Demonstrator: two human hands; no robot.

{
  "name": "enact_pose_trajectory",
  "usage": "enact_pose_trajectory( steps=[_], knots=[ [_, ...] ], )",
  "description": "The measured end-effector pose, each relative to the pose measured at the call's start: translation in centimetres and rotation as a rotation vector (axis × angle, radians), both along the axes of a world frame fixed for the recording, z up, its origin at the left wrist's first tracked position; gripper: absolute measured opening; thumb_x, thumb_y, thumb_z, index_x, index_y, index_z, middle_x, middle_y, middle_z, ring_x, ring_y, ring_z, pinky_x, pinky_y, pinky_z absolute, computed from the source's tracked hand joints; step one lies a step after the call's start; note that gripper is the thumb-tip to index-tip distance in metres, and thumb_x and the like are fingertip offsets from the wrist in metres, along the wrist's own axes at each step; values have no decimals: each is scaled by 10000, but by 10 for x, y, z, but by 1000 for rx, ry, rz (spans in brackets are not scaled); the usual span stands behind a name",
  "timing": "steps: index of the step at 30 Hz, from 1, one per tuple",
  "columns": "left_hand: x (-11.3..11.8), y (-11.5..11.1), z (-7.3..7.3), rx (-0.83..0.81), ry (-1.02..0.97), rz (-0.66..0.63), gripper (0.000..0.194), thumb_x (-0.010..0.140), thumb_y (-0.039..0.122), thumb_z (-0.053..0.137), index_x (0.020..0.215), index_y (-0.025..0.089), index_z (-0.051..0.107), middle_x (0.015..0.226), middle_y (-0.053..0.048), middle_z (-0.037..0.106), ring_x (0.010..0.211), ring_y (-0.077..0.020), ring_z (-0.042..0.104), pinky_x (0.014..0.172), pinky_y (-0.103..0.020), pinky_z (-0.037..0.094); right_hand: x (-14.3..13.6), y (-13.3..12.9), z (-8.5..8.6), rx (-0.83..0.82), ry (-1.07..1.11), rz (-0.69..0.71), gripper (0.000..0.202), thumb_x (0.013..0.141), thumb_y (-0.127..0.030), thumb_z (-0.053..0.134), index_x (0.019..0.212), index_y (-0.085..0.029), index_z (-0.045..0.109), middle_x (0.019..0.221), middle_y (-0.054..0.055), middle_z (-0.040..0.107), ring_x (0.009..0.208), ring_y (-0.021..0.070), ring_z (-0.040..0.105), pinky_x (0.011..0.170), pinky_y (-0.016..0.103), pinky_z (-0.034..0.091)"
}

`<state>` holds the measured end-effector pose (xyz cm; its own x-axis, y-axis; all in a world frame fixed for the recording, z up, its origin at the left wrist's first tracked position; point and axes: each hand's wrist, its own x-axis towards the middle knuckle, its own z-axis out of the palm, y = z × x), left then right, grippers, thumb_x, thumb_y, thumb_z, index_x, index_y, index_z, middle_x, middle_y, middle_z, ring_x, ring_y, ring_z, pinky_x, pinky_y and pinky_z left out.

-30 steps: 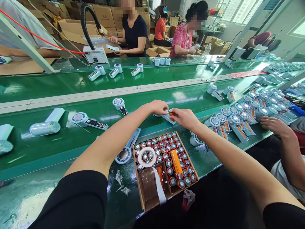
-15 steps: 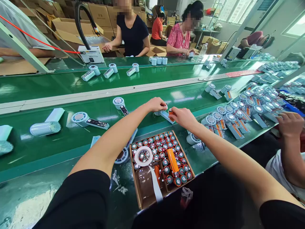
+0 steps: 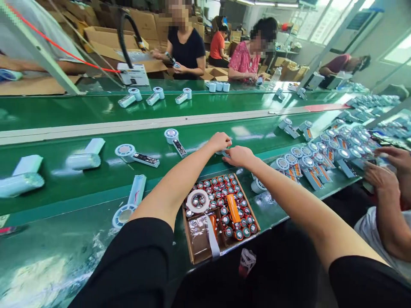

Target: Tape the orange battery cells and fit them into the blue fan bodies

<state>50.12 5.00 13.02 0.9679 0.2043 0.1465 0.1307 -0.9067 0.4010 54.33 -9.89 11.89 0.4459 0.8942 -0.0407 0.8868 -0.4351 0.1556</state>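
Green belt (image 3: 202, 130): pale-blue housing (image 3: 221, 152) at its near side, between both hands, mostly covered; long axis and pointing unreadable. Left hand (image 3: 221, 140) knuckles up, right hand (image 3: 239, 155) just nearer; fingers curled, can't tell if clamped.

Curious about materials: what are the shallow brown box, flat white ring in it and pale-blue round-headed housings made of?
Brown box: likely cardboard, matt, with thin plain walls. White ring: probably smooth paper or plastic tape; a white strip trails below it. Pale-blue housings: seemingly moulded plastic, smooth, with a soft sheen.
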Motion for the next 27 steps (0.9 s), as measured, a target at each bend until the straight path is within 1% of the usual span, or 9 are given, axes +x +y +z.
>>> enact_pose_trajectory(
  steps=[3,6,9,12,16,18,20,22,27],
  knots=[
    [-45,-9,17,4,-67,-8,420,913,256,655,1320,170,716,1312,-107,734,1198,-232,674,1005,-316,499,3,2,3,9,10,20,283,1020,-390,611,1080,-185,796,1013,156,792,985,288,760,871,349,558],
    [-135,-22,22,18,-246,-120,380,980,330,657,1330,185,686,1377,-88,699,1286,-205,624,1115,-332,462,2,-4,5,95,39,1,233,1009,-312,622,1018,-159,798,991,181,786,971,309,758,864,366,553],
    [-238,-30,12,15,-325,-366,264,998,408,657,1154,211,738,1173,-65,765,1114,-189,690,1014,-348,548,-11,-22,11,219,71,-31,232,1008,-286,622,1133,-153,765,1109,196,772,1042,325,732,901,392,538],
    [-306,-34,-6,164,-278,-392,238,988,330,669,1201,230,707,1322,-91,711,1222,-236,651,1052,-436,560,-47,-53,26,453,160,-2,297,1035,-387,607,1235,-192,710,1194,134,756,1076,276,698,941,372,514],
    [-331,-55,-20,301,-431,-217,175,965,133,619,1103,222,681,1273,-103,726,1215,-265,631,1009,-481,596,-132,-101,41,736,699,44,404,1040,-568,545,1188,-227,705,716,-2,699,612,168,615,615,297,478],
    [-332,-68,-17,350,-485,-187,191,945,108,632,1085,235,655,1215,-84,746,1259,-291,609,1003,-501,602,-177,-123,38,630,976,77,397,984,-591,635,1128,-231,718,629,-38,645,538,140,559,537,268,425],
    [-334,-76,-12,369,-502,-237,216,950,83,600,1105,231,626,1232,-83,739,1300,-289,600,1012,-490,608,-216,-141,29,492,1127,160,337,965,-543,681,899,-215,719,596,-43,619,523,117,525,517,245,380],
    [-339,-76,-9,364,-491,-309,220,965,79,570,1133,216,604,1245,-91,729,1293,-268,618,1022,-461,613,-244,-156,15,408,1195,275,435,993,-490,652,675,-194,627,560,-37,585,509,97,478,509,241,332],
    [-358,-58,-14,430,-453,-276,249,965,79,571,1163,216,634,1150,-92,745,1248,-280,652,1018,-447,622,-257,-177,-4,158,1159,491,376,959,-440,718,681,-199,640,578,-50,601,505,92,485,520,245,311]
  ],
)
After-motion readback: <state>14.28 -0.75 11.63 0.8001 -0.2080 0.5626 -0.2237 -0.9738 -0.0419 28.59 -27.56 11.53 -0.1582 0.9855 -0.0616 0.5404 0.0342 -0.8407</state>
